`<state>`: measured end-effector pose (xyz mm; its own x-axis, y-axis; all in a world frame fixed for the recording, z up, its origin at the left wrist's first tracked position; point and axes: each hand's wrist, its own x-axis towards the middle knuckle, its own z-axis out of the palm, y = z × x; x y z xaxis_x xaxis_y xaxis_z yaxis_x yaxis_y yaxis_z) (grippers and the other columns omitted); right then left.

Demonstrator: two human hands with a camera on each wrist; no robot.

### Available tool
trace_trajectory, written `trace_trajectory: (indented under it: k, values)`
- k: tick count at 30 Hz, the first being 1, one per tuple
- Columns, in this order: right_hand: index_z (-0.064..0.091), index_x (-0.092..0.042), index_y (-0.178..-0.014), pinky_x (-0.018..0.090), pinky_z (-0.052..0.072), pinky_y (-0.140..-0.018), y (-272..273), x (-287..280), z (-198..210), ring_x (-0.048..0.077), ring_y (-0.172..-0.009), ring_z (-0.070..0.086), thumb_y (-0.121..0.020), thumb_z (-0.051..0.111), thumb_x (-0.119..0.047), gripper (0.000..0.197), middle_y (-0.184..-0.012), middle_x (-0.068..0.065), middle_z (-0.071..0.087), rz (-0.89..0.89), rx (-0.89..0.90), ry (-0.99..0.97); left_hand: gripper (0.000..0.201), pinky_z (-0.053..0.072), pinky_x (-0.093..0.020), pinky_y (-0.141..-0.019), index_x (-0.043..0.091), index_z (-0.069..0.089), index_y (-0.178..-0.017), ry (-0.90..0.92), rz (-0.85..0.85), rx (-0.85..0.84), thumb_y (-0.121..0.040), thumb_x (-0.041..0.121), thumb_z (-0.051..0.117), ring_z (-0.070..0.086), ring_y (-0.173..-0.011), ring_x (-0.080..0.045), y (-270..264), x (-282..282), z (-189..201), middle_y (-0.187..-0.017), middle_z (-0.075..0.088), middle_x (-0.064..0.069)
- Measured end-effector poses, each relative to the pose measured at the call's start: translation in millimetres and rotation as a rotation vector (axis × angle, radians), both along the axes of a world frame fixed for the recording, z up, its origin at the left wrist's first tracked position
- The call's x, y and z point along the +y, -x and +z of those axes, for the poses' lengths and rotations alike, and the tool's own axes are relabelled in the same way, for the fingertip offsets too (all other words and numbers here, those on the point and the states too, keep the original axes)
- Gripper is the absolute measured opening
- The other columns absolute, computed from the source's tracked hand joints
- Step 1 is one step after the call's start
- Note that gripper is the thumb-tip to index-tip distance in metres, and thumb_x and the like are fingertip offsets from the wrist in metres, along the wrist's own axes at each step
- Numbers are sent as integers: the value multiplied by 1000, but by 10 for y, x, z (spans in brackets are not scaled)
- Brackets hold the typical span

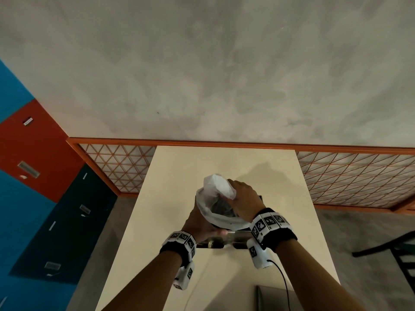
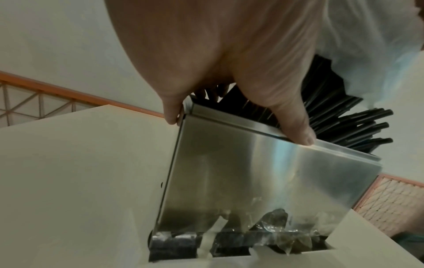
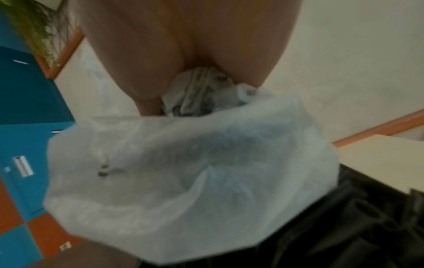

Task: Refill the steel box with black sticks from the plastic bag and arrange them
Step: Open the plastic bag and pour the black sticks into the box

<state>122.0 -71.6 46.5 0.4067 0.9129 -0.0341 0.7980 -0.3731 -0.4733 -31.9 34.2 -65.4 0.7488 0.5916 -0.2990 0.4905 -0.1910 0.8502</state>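
While the left hand grips the steel box's rim, the right hand clutches the upturned plastic bag just above, black sticks spilling boxward; pouring seems underway, and next likely comes lifting the bag clear.

Black sticks spilling from white plastic bag into steel box

Brushed, reflective steel box; thin translucent white plastic bag; smooth black sticks; matt cream table.
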Motion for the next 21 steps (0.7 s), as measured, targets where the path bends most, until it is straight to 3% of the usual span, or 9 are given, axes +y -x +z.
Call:
trace_trajectory:
  k: [2,5,9,13,15,17,21]
  values:
    - [53,-18,-117,42,50,-75,2,6,-5,31,-91,59,-87,44,-23,31,-101,6,64,-21,9,-32,124,51,-32,-103,20,40,-146,-34,-39,13,-42,52,101,60,-120,-9,19,8,30,-135,59,5]
    - [52,-25,-125,47,47,-85,23,-10,-29,27,-101,52,-94,43,-35,34,-110,3,58,-76,34,31,129,49,-38,-107,23,35,-151,-96,-85,-21,-45,61,97,55,-130,-11,-12,32,-10,-142,55,6]
    - [52,-26,-128,48,43,-90,61,-61,-27,27,-106,49,-92,48,-23,36,-117,2,56,-98,98,53,133,35,-42,-119,18,9,-162,-290,-251,-62,-66,68,85,28,-151,-17,-60,67,-21,-164,26,3]
    - [58,-10,-114,47,49,-84,67,-82,-11,31,-100,54,-87,48,-13,29,-107,10,61,-195,199,-96,120,41,-48,-113,33,21,-159,-316,-297,-118,-64,62,88,33,-148,-19,-96,74,17,-160,33,10]
    - [53,-16,-126,47,48,-88,85,-104,-76,32,-110,53,-87,45,-26,41,-119,9,58,-154,142,33,122,43,-45,-112,33,21,-158,-293,-247,-165,-61,52,94,39,-145,-18,-84,60,23,-156,39,10]
    - [42,-24,-142,50,45,-97,82,-146,-180,31,-123,45,-85,54,-40,60,-137,4,48,-136,98,154,124,46,-41,-110,32,23,-156,-287,-211,-186,-57,43,98,43,-140,-13,-88,60,9,-151,43,11]
    - [33,-22,-148,49,44,-100,2,-214,-269,30,-127,39,-77,69,-38,81,-144,2,38,-118,69,245,125,46,-43,-108,34,26,-152,-313,-195,-105,-50,54,95,42,-131,-13,-85,72,-48,-139,39,11]
